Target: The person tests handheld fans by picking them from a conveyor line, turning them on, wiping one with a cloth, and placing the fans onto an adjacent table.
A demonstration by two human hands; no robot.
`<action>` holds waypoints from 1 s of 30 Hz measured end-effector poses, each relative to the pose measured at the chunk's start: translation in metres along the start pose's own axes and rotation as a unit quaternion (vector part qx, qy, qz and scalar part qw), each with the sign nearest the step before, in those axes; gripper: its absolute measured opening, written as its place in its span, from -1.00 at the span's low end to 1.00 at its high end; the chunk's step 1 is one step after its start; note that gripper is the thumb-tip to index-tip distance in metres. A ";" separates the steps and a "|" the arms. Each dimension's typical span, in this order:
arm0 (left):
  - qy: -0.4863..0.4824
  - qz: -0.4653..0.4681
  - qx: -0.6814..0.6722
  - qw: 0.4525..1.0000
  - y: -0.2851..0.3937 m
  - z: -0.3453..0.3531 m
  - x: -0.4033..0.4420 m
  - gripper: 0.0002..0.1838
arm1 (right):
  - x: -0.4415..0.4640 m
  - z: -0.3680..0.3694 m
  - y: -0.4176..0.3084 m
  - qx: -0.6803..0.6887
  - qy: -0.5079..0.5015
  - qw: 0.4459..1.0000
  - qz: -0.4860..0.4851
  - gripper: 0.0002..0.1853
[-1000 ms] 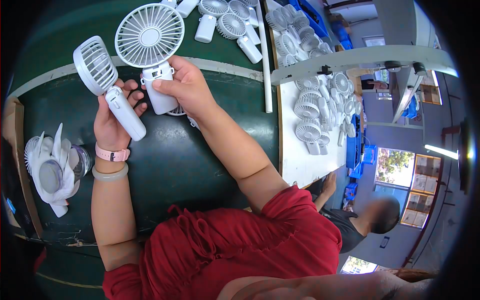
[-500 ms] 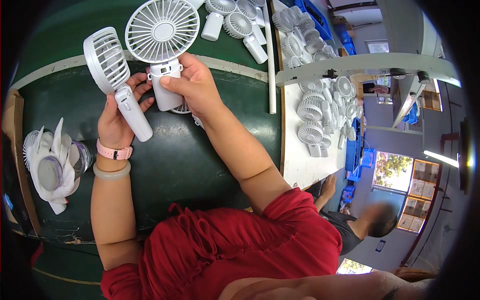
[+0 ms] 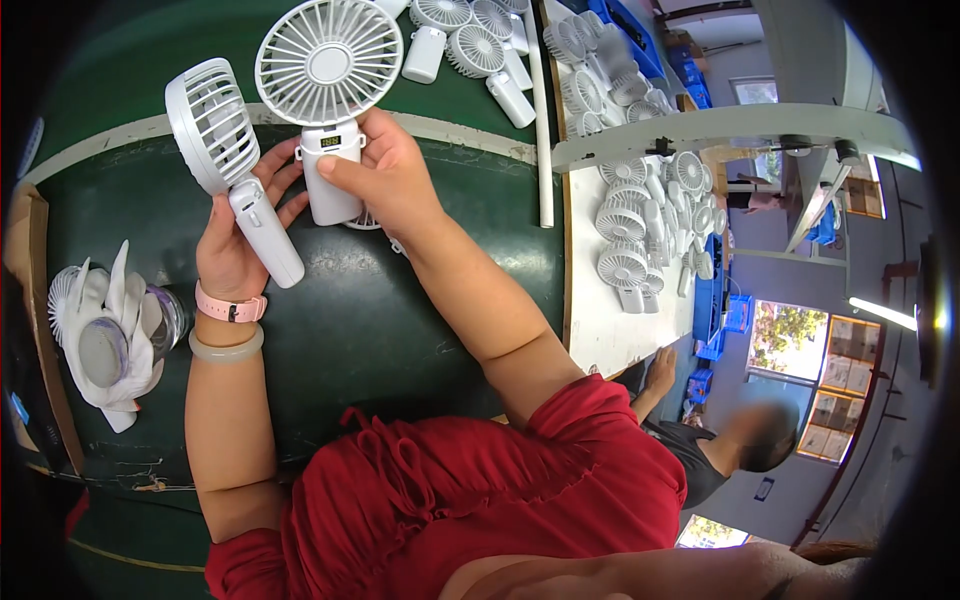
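Observation:
My left hand [image 3: 235, 245] is wrapped round the handle of a white handheld fan [image 3: 266, 232], whose round head is seen from the side. Beside it, my right hand [image 3: 392, 175] grips a second white fan [image 3: 328, 62] by its handle, with the thumb on the front just below a small lit display [image 3: 331, 142]. That fan's grille faces me. Part of another fan [image 3: 362, 220] shows under my right hand, on the green table mat [image 3: 400, 330].
Several white fans [image 3: 476, 50] lie at the top. More are piled on a white table [image 3: 600, 345] at the right, near a person [image 3: 700, 460]. A jar [image 3: 165, 315] and white fan-like pieces [image 3: 105, 350] stand at the left. A white tube [image 3: 540, 130] divides the tables.
Both held fans have shifted slightly up and right in view compared with a second ago. The display on the right-hand fan now looks lit greenish-yellow. Both grips are unchanged.

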State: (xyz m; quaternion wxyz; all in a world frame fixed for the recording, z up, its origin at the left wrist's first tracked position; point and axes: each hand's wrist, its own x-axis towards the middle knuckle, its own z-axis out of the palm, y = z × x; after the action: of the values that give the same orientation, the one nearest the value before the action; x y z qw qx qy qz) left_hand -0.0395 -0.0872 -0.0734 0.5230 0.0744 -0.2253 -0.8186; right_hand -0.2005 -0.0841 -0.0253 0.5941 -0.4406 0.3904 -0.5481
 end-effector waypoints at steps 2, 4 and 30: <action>0.028 0.022 -0.006 0.999 -0.003 -0.018 -0.003 -0.37 | -0.001 0.004 0.006 -0.146 0.022 0.989 -0.023 -0.53; -0.028 0.037 -0.060 0.997 -0.001 -0.017 -0.005 -0.41 | -0.010 0.008 -0.007 -0.402 -0.084 0.904 -0.119 -0.54; 0.102 -0.003 -0.086 0.991 0.014 -0.003 0.012 -0.53 | 0.188 -0.060 0.013 -0.754 -0.006 0.647 0.116 -0.18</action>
State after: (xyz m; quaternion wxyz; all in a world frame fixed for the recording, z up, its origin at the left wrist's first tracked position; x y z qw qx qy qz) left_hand -0.0324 -0.1036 -0.0684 0.5455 0.1124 -0.0995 -0.8246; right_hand -0.2356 -0.2772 -0.0521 0.1180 -0.6911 0.7129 0.0112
